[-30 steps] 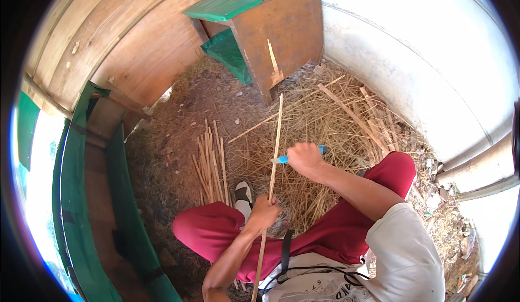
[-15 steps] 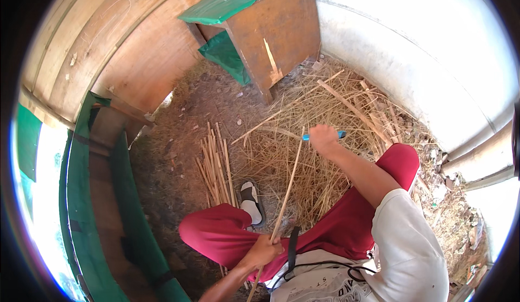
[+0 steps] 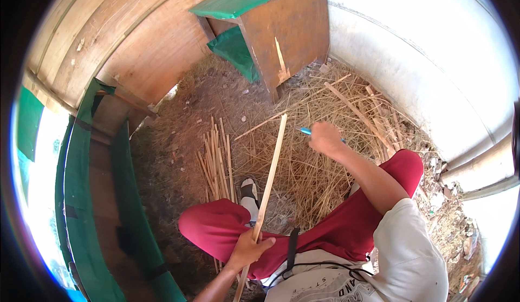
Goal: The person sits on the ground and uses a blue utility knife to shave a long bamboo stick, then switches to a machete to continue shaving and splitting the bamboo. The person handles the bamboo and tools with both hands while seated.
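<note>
My left hand [image 3: 250,249] is closed around the lower part of a long pale split-wood strip [image 3: 270,178], by my left knee. The strip slants up and away, its flat face showing and its far end in the air. To the right of that end, my right hand [image 3: 326,138] grips a blue-handled knife [image 3: 305,131]. The knife's tip points left, apart from the strip; most of its handle is hidden in my fist. Below my right hand lies a heap of thin straw-like shavings [image 3: 303,177].
A bundle of similar strips [image 3: 218,158] lies on the dirt floor beside my sandalled foot [image 3: 249,193]. Thicker pieces of wood [image 3: 360,112] rest on the shavings at right. A brown wooden cabinet [image 3: 287,36] with green covering stands ahead; a green-covered bench [image 3: 89,210] stands left.
The strip has turned to show its broader face, and its far end has come away from the knife. My left hand has shifted slightly left. My right hand keeps the knife.
</note>
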`<state>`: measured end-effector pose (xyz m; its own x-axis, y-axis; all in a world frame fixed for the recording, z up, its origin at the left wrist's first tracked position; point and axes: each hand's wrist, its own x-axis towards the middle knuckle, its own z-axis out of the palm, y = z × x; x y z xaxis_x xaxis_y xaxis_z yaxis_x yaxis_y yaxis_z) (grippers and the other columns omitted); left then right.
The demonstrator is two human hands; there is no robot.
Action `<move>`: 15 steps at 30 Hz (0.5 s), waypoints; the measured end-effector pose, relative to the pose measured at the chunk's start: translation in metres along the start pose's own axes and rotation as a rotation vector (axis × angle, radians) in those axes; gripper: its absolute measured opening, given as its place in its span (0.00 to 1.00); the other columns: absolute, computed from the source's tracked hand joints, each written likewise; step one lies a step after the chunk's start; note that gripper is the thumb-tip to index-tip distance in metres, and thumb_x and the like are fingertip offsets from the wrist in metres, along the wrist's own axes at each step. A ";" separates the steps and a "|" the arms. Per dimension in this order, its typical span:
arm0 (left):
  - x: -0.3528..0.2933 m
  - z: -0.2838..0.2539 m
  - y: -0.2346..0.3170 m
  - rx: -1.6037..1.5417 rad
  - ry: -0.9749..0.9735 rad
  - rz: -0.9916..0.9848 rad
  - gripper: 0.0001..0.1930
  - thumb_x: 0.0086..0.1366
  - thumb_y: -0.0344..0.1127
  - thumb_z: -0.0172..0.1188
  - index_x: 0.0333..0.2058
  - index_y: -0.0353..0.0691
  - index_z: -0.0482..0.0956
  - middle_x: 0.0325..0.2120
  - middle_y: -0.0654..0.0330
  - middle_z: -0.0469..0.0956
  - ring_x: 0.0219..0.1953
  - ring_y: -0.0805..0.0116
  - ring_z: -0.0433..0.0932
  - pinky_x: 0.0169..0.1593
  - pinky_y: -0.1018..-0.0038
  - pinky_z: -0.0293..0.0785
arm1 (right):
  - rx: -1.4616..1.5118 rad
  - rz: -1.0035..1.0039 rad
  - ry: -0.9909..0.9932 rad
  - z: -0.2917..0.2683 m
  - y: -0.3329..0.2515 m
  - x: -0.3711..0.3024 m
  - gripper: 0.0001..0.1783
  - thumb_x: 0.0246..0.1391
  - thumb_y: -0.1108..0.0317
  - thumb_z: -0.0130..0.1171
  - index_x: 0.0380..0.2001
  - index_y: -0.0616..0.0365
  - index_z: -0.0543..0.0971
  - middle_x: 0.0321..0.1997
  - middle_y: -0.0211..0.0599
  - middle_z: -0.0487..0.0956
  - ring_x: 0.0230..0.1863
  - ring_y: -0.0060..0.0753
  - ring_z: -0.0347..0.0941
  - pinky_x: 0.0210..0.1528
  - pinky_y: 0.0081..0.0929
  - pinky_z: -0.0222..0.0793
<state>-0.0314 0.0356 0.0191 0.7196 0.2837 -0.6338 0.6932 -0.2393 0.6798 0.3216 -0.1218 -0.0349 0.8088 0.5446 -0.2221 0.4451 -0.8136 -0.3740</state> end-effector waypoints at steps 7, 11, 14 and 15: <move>0.055 0.015 0.035 0.197 0.204 0.124 0.19 0.58 0.45 0.68 0.30 0.34 0.72 0.18 0.50 0.77 0.23 0.53 0.80 0.30 0.60 0.76 | 0.193 -0.105 -0.099 -0.018 -0.044 -0.024 0.08 0.55 0.70 0.57 0.33 0.63 0.82 0.22 0.41 0.77 0.23 0.33 0.77 0.25 0.34 0.77; 0.062 0.025 0.054 0.413 0.407 0.178 0.21 0.58 0.46 0.64 0.38 0.31 0.74 0.25 0.38 0.79 0.34 0.34 0.79 0.41 0.48 0.75 | 0.153 -0.250 -0.036 -0.006 -0.051 -0.047 0.07 0.46 0.72 0.61 0.28 0.65 0.82 0.26 0.49 0.81 0.28 0.48 0.81 0.33 0.41 0.79; 0.067 0.029 0.056 0.476 0.444 0.190 0.20 0.60 0.45 0.63 0.39 0.32 0.73 0.25 0.38 0.80 0.33 0.35 0.80 0.40 0.47 0.75 | 0.145 -0.303 -0.013 0.002 -0.054 -0.051 0.06 0.41 0.74 0.61 0.25 0.64 0.82 0.25 0.51 0.81 0.28 0.51 0.81 0.34 0.43 0.79; 0.068 0.031 0.055 0.494 0.462 0.197 0.20 0.60 0.45 0.63 0.40 0.32 0.73 0.25 0.38 0.80 0.33 0.35 0.80 0.39 0.47 0.75 | 0.137 -0.320 0.004 0.004 -0.052 -0.051 0.05 0.42 0.73 0.61 0.24 0.64 0.81 0.24 0.50 0.81 0.27 0.50 0.81 0.33 0.44 0.79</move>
<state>0.0574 0.0135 0.0020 0.8183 0.5310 -0.2201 0.5682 -0.6892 0.4497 0.2557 -0.1062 -0.0079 0.6384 0.7665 -0.0709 0.6207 -0.5670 -0.5416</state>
